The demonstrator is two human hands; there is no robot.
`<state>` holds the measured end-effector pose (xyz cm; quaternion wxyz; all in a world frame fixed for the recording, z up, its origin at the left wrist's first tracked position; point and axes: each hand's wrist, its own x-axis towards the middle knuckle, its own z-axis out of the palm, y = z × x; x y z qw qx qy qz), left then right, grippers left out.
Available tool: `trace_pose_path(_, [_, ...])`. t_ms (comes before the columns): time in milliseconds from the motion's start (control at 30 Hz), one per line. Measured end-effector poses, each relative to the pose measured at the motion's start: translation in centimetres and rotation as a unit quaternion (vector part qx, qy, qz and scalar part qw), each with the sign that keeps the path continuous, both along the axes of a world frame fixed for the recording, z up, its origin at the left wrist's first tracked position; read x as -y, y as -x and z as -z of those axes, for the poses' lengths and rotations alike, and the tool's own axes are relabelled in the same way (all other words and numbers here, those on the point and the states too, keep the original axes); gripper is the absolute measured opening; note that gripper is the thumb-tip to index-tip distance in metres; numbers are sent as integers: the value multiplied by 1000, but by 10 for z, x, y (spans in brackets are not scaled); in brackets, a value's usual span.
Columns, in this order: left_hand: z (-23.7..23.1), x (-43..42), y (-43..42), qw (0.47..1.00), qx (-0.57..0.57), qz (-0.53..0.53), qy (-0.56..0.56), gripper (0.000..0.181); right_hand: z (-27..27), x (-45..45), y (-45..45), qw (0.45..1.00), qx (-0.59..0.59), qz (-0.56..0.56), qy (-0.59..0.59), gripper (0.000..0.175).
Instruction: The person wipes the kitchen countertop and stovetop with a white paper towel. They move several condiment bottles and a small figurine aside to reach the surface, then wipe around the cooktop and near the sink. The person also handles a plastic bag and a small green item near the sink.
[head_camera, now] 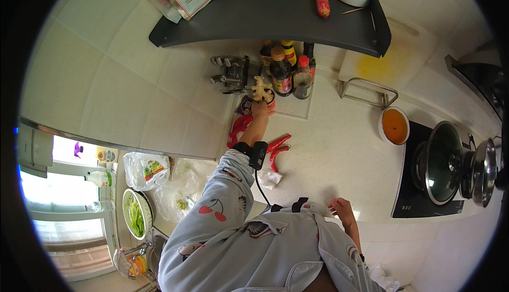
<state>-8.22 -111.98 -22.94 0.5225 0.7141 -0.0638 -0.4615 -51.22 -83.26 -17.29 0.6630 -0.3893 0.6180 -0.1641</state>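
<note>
My left hand (260, 109) reaches to the back left of the counter, its fingertips at the lower end of a ginger root (262, 88); whether they grip it cannot be told. The ginger stands over a small red container (271, 104). Beside my hand lie a dark packet (244, 105) and a red plastic bag (239, 128). Near my left wrist are two red chili peppers (279, 143) (276, 158) and a crumpled white tissue (270, 179). My right hand (340, 207), fingers loosely curled and nothing seen in it, hovers by the counter's front edge.
Sauce bottles (282, 73) and a knife rack (234, 73) stand behind the ginger, under a dark shelf (262, 25). To the right are a bowl of orange liquid (394, 126), a metal rack (368, 89) and a lidded pan (444, 164) on the cooktop. A basket of greens (136, 216) sits left.
</note>
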Motion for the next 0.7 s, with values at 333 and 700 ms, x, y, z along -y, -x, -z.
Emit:
trace_pose_path(333, [-6, -44, 2, 992, 101, 60, 47, 20, 0, -3, -6, 1000, 2, -5, -13, 24])
trace_pose_path(700, [-1, -179, 26, 726, 527, 441, 10, 26, 0, -1, -19, 999, 9, -35, -12, 20])
